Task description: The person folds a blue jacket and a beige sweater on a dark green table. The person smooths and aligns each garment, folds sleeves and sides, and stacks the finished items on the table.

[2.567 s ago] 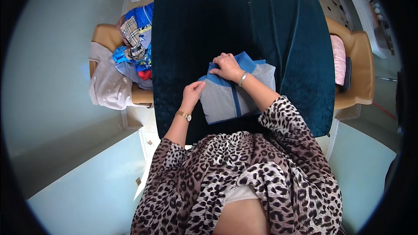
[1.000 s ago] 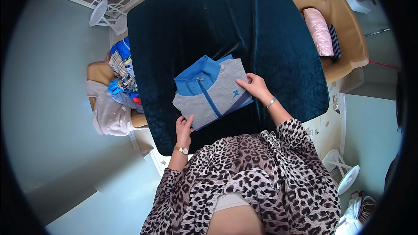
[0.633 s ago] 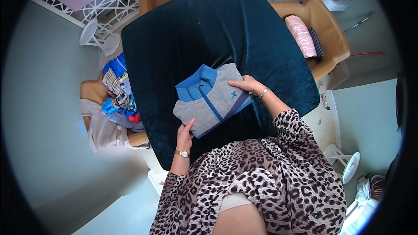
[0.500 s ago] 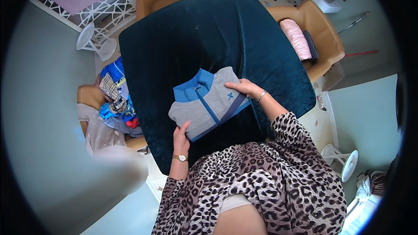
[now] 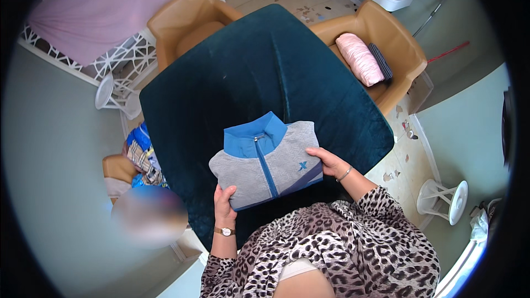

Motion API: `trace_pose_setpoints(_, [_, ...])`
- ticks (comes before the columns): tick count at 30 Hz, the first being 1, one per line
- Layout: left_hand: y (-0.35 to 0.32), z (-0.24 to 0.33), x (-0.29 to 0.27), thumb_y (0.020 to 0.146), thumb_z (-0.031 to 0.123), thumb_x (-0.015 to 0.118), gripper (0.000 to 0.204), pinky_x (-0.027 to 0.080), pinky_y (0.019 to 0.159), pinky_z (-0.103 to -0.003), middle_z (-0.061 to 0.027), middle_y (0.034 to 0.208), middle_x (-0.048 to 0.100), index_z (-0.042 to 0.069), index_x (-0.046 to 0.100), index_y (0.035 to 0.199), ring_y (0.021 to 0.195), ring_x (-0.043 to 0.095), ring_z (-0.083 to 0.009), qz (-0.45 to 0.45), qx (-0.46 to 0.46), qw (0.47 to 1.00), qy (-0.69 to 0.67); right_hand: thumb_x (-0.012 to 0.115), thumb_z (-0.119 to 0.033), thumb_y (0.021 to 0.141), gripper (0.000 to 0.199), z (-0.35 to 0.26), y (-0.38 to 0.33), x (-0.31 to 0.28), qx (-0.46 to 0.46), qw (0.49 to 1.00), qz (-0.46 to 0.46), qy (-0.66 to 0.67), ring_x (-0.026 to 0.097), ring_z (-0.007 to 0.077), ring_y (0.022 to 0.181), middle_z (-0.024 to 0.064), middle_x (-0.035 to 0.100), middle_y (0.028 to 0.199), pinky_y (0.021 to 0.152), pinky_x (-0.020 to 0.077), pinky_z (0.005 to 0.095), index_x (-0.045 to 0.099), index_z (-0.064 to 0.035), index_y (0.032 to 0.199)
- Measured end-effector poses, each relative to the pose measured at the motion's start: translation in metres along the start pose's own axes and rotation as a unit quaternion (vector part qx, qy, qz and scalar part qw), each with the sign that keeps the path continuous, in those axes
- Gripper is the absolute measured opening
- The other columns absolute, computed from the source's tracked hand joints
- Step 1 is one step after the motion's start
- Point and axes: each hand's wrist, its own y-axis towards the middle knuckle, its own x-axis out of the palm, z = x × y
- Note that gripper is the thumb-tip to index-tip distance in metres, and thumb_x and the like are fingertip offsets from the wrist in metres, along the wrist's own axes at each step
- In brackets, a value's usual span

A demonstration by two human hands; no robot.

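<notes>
Our folded jacket has swung squarer; left hand and right hand pinch its sides; we're likely carrying it, which next calls for keeping it level.

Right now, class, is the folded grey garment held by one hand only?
No, the left hand grips one side of the grey garment and the right hand the other.
</notes>
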Motion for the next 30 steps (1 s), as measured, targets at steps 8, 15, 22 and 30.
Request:
trace_pose_setpoints(8, [0.068, -0.016, 0.007, 0.086, 0.002, 0.067, 0.045, 0.044, 0.11, -0.038, -0.0094, 0.132, 0.066, 0.001, 0.06, 0.131, 0.123, 0.06, -0.0232, -0.032, 0.017, 0.999, 0.036, 0.07, -0.032, 0.101, 0.056, -0.024, 0.023, -0.005, -0.169, 0.98, 0.057, -0.09, 0.067, 0.0216, 0.116, 0.0122, 0.067, 0.13, 0.1, 0.0541, 0.0368, 0.055, 0.004, 0.141])
trace_pose_setpoints(15, [0.192, -0.004, -0.019, 0.086, 0.006, 0.066, 0.024, 0.043, 0.105, -0.037, -0.0056, 0.116, 0.069, 0.005, 0.068, 0.109, 0.114, 0.06, -0.0202, -0.073, 0.049, 0.995, -0.038, 0.069, -0.024, 0.099, 0.05, -0.064, 0.071, 0.037, -0.357, 0.923, 0.015, -0.145, 0.063, 0.0186, 0.12, 0.0105, 0.067, 0.132, 0.104, 0.0491, 0.033, 0.057, 0.003, 0.139])
trace_pose_setpoints(22, [0.296, 0.029, -0.036, 0.096, 0.023, 0.071, 0.029, 0.052, 0.099, -0.038, -0.0054, 0.113, 0.073, 0.005, 0.069, 0.118, 0.106, 0.066, -0.0191, -0.082, 0.212, 0.974, -0.017, 0.065, -0.028, 0.104, 0.042, -0.108, 0.177, 0.071, -0.533, 0.783, 0.065, -0.314, 0.062, 0.0106, 0.103, 0.0043, 0.07, 0.116, 0.092, 0.0508, 0.028, 0.061, 0.0021, 0.133])
trace_pose_setpoints(30, [0.364, -0.025, -0.055, 0.092, 0.021, 0.079, 0.022, 0.039, 0.055, -0.027, 0.0081, 0.077, 0.054, 0.012, 0.065, 0.107, 0.064, 0.048, -0.0061, -0.044, 0.093, 0.982, 0.158, 0.069, -0.033, 0.096, 0.06, -0.064, 0.302, -0.044, -0.578, 0.526, 0.352, -0.514, 0.055, 0.0424, 0.118, 0.0199, 0.063, 0.129, 0.102, 0.0453, 0.05, 0.05, -0.0141, 0.15])
